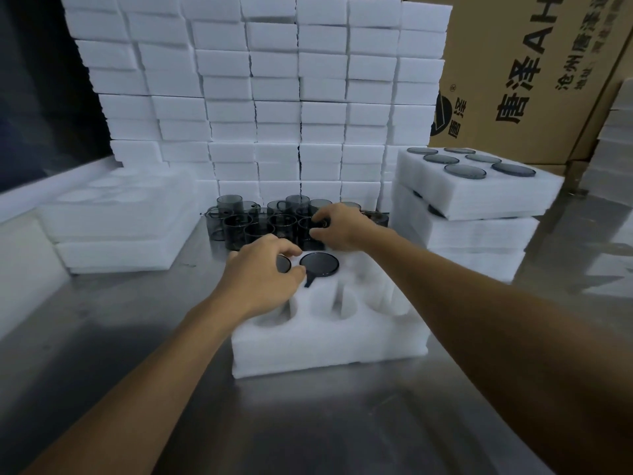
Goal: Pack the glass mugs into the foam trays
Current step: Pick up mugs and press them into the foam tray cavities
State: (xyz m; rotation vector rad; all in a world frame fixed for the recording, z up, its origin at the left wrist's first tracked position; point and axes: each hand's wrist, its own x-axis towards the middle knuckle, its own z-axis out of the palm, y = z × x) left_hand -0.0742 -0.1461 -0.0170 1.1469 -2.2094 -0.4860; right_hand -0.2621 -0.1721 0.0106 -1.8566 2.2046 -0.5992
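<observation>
Seating a mug (281, 264) at the tray's (329, 341) 11 o'clock pocket, left hand (263, 275) fingers curling on it | right hand (339, 226) fingers pinching the next mug (310, 231) at 12 o'clock, saving time.

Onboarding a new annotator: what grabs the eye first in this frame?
The wall of stacked white foam blocks fills the background. At centre, the left hand presses a dark glass mug into the foam tray beside a seated mug, while the right hand reaches into the cluster of loose mugs behind. On the right sits a filled tray atop a stack, before a printed cardboard carton.
</observation>
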